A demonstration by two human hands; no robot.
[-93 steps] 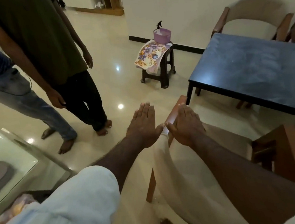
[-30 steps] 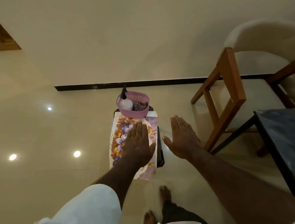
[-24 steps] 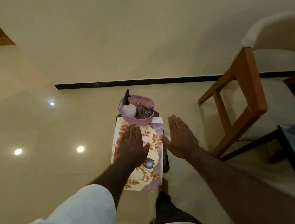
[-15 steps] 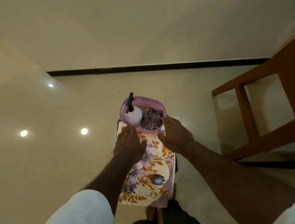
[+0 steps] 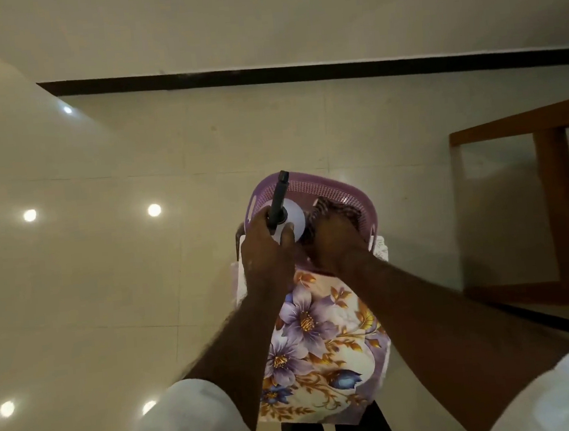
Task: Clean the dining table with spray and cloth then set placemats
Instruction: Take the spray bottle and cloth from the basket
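Observation:
A purple plastic basket (image 5: 328, 185) stands on a small dark stool directly below me. Inside it is a white spray bottle (image 5: 295, 216) with a black nozzle, and my left hand (image 5: 265, 248) is wrapped around the bottle's neck. Beside the bottle lies a dark striped cloth (image 5: 339, 208), and my right hand (image 5: 338, 241) reaches into the basket on top of it, fingers hidden. Floral placemats (image 5: 318, 343) lie stacked on the stool in front of the basket and hang toward me. The dining table is out of view.
A wooden chair frame (image 5: 550, 199) stands to the right of the stool. The wall with a black skirting strip (image 5: 298, 71) runs behind the basket. Glossy tiled floor (image 5: 108, 265) spreads to the left.
I walked up to the stool. Both hands moved forward from the placemats into the basket; the left one closed around the spray bottle and the right one went onto the cloth.

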